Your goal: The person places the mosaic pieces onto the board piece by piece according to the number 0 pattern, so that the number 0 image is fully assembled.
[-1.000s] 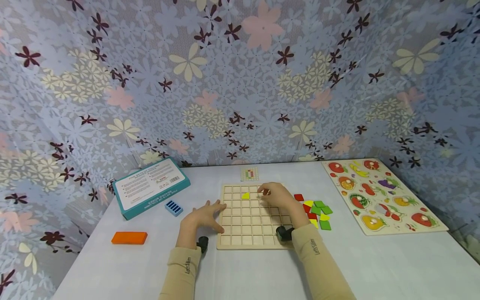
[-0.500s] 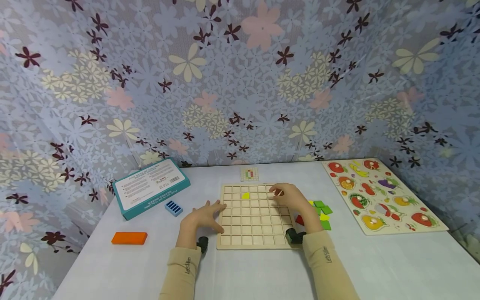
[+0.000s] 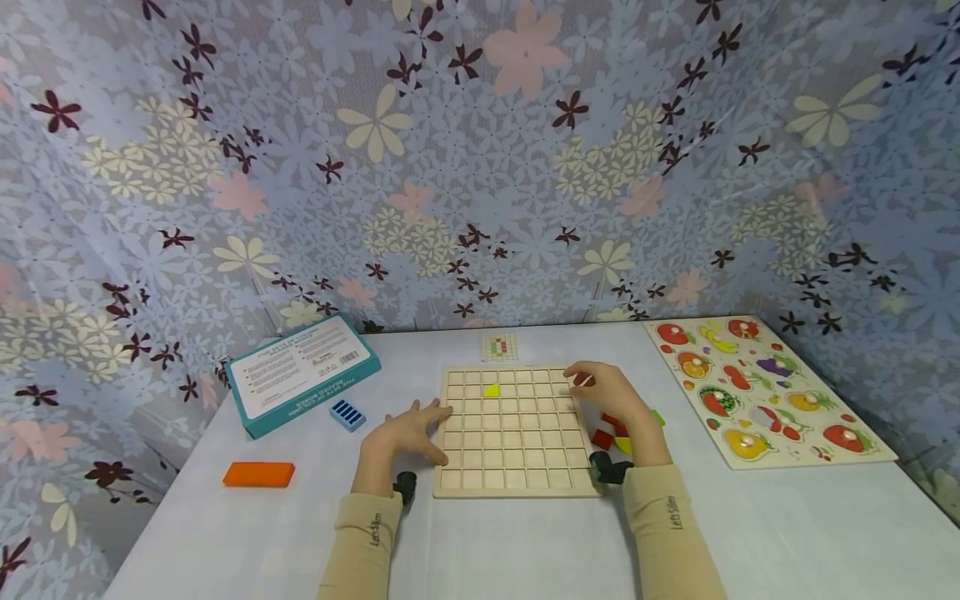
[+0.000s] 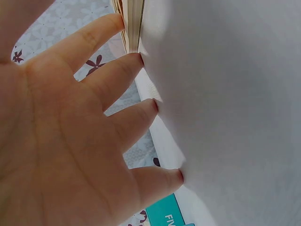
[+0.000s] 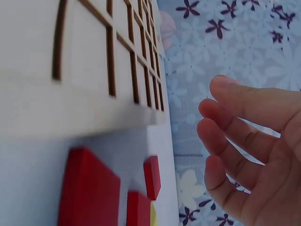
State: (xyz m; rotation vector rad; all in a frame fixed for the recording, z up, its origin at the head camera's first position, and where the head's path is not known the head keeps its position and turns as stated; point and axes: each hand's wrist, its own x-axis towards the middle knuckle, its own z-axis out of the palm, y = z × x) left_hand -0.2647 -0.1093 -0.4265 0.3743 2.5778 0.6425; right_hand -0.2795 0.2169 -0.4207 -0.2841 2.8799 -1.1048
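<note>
A wooden grid board lies in the middle of the table with one yellow tile in an upper cell. My left hand is spread at the board's left edge, its thumb and fingertips at the rim. In the left wrist view its fingers stretch out straight and apart, gripping nothing. Above the board's upper right corner is my right hand, its fingers loosely bent and nothing between them. Beneath the right wrist lie red tiles with yellow and green ones, partly hidden by the forearm.
Behind the board lies a small pattern card. A teal box, a blue slotted block and an orange block are on the left. A fruit puzzle board occupies the right side. A floral cloth hangs behind the table.
My right hand has moved rightward from over the board's upper middle to its upper right corner, its forearm now covering more of the tile pile. My left hand has stayed in place.
</note>
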